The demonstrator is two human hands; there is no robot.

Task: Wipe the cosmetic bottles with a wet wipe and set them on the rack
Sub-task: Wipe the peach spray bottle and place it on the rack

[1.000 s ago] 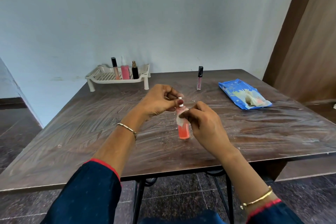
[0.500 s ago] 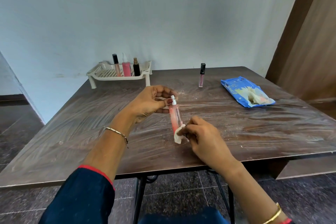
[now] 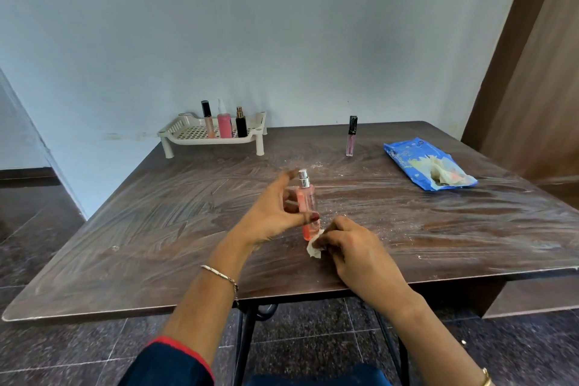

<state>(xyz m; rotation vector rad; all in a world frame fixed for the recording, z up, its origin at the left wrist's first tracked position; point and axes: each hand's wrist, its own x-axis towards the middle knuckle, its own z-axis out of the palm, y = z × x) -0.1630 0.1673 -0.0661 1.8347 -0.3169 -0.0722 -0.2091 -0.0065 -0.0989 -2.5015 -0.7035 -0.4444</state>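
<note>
Spray bottle point(image 3: 306, 201) near upright, nozzle up, in left hand point(image 3: 272, 216)

**Spray bottle in hand, three bottles racked, one loose**

We have a slim clear spray bottle point(image 3: 305, 207) with orange-pink liquid and a silver nozzle, close to upright. The left hand point(image 3: 272, 216) pinches it low on the body. A crumpled white wet wipe point(image 3: 314, 246) touches its base, bunched in the right hand point(image 3: 354, 247).

The cream perforated rack point(image 3: 188, 131) stands on short legs at the far left of the table point(image 3: 156, 229). It carries three upright items in a row: black-capped gloss tube point(image 3: 208, 121), pink spray bottle point(image 3: 224, 124), black bottle with a gold top point(image 3: 241, 124).

We count one more black-capped pink tube point(image 3: 351, 136) upright on the table, well right of the rack.
</note>
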